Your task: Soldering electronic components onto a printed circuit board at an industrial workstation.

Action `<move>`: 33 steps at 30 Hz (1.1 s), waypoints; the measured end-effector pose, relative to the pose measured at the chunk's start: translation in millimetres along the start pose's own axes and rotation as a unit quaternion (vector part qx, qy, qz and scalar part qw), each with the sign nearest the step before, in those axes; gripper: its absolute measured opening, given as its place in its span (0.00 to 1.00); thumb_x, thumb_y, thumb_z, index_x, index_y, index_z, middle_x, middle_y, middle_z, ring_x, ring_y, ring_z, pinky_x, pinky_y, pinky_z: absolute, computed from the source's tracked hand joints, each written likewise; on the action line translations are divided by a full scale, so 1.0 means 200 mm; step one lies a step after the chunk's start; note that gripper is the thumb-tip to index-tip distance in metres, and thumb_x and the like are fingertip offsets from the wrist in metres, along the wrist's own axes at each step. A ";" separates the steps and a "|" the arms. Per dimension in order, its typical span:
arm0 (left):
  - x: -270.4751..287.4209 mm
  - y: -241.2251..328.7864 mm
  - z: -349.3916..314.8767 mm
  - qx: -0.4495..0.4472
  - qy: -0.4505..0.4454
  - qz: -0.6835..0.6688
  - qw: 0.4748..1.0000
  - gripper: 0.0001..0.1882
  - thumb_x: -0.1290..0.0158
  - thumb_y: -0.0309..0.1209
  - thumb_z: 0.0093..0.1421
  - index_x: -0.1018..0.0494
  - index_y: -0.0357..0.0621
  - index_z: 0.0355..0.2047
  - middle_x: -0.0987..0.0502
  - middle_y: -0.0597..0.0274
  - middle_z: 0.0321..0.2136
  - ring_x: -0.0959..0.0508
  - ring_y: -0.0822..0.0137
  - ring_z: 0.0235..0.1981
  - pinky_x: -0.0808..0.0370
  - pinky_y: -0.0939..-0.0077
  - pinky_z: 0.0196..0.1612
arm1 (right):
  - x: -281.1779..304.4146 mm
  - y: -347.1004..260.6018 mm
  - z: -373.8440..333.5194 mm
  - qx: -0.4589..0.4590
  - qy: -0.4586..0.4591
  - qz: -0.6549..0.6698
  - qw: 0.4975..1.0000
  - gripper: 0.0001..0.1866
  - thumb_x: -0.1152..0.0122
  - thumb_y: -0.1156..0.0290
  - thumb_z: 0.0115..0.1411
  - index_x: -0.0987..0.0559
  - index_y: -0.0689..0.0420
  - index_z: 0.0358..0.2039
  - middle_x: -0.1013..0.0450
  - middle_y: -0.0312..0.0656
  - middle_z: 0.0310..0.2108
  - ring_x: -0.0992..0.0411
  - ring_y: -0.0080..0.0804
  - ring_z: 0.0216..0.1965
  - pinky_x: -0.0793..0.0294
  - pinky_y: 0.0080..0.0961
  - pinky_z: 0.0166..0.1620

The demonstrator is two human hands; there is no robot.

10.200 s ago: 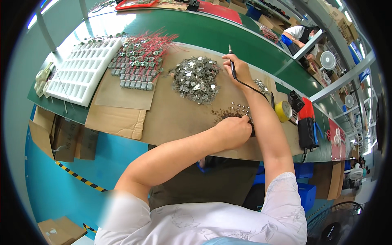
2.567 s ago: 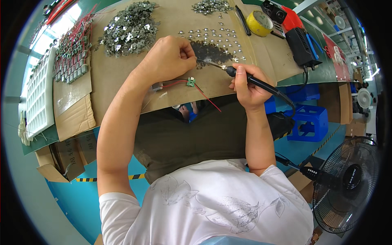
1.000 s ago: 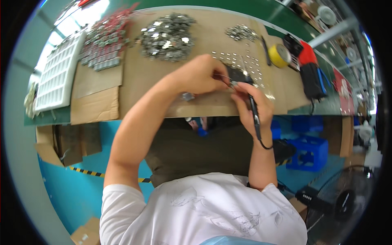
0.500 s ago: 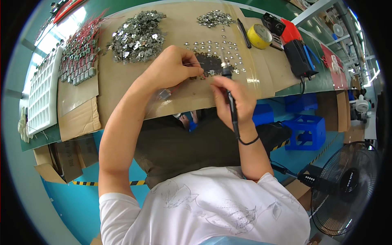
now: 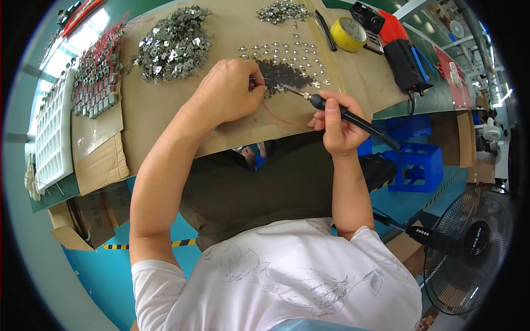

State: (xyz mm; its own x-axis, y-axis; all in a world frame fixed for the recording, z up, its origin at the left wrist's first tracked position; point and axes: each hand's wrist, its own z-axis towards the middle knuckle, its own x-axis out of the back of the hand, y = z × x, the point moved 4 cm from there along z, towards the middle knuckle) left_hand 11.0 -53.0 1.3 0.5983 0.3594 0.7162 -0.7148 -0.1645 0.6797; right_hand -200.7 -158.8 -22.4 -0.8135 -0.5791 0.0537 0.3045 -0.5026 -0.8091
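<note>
My right hand (image 5: 343, 128) grips a soldering iron (image 5: 353, 117) by its black handle, and the metal tip points left toward my left hand. Its tip is over the near edge of a dark, scorched patch (image 5: 284, 74) on the cardboard. My left hand (image 5: 231, 91) is closed at the left of this patch, fingers pinched round a thin silvery wire (image 5: 257, 79). From beneath those fingers a red lead (image 5: 276, 115) trails toward the table's front edge; the part at its end is hidden by the hand. Small metal clips (image 5: 290, 48) stand in rows just beyond the patch.
A big heap of metal pieces (image 5: 172, 47) lies left, a smaller pile (image 5: 282, 10) at the back. Further left are wired parts (image 5: 99, 77) and a white compartment tray (image 5: 54, 132). Yellow tape (image 5: 349, 34), a black pen (image 5: 326, 30) and a black power unit (image 5: 406, 65) lie right.
My right hand has moved right and turned the soldering iron from upright to slanting, tip to the left. The red lead now hangs out from under my left hand. The view has shifted slightly.
</note>
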 end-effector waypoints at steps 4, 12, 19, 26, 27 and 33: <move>-0.01 0.00 0.00 -0.016 0.004 0.001 1.000 0.08 0.36 0.28 0.54 0.18 0.35 0.31 0.18 0.53 0.24 0.18 0.61 0.26 0.21 0.67 0.34 | -0.02 -0.02 0.01 0.010 0.011 -0.057 0.998 0.04 0.36 0.79 0.64 0.16 0.64 0.37 0.22 0.37 0.21 0.25 0.17 0.19 0.29 0.13 0.22; -0.02 0.00 0.01 -0.020 0.006 0.029 0.999 0.09 0.36 0.30 0.55 0.18 0.36 0.31 0.18 0.53 0.23 0.18 0.59 0.25 0.22 0.65 0.33 | -0.04 -0.01 0.03 0.000 0.009 -0.080 0.997 0.03 0.35 0.78 0.64 0.15 0.62 0.36 0.24 0.32 0.18 0.27 0.14 0.17 0.33 0.13 0.22; -0.02 0.01 0.01 -0.012 0.007 0.023 1.000 0.09 0.36 0.31 0.56 0.18 0.36 0.31 0.18 0.53 0.23 0.18 0.59 0.25 0.22 0.66 0.33 | -0.03 -0.01 0.03 0.010 0.005 -0.088 0.996 0.04 0.35 0.77 0.64 0.15 0.62 0.36 0.25 0.31 0.16 0.28 0.14 0.17 0.33 0.13 0.22; -0.02 0.01 0.01 -0.015 0.006 0.036 0.999 0.09 0.36 0.31 0.56 0.18 0.35 0.31 0.18 0.53 0.24 0.18 0.58 0.26 0.21 0.65 0.34 | -0.04 -0.01 0.03 0.009 0.005 -0.088 0.996 0.04 0.35 0.76 0.65 0.15 0.62 0.36 0.25 0.31 0.16 0.27 0.14 0.17 0.33 0.13 0.22; -0.02 0.02 0.01 -0.016 0.004 0.041 0.999 0.09 0.36 0.31 0.55 0.18 0.35 0.30 0.18 0.52 0.24 0.18 0.58 0.27 0.21 0.64 0.35 | -0.04 -0.01 0.03 0.004 0.005 -0.086 0.996 0.04 0.35 0.76 0.65 0.15 0.62 0.36 0.25 0.32 0.16 0.27 0.14 0.17 0.33 0.13 0.22; -0.01 0.04 0.02 0.004 -0.024 0.036 0.999 0.10 0.43 0.30 0.54 0.17 0.36 0.31 0.16 0.45 0.29 0.16 0.45 0.37 0.20 0.57 0.45 | -0.03 -0.01 0.03 -0.012 0.012 -0.069 0.997 0.04 0.35 0.76 0.65 0.15 0.62 0.36 0.24 0.33 0.17 0.26 0.16 0.17 0.32 0.13 0.22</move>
State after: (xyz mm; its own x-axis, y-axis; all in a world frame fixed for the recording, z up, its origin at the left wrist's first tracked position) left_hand 5.5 -57.6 6.5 0.5615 0.3023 0.7703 -0.7540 -0.1967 0.6268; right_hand -193.5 -157.3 -18.1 -0.8591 -0.4887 0.1519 0.1759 -0.5607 -0.8092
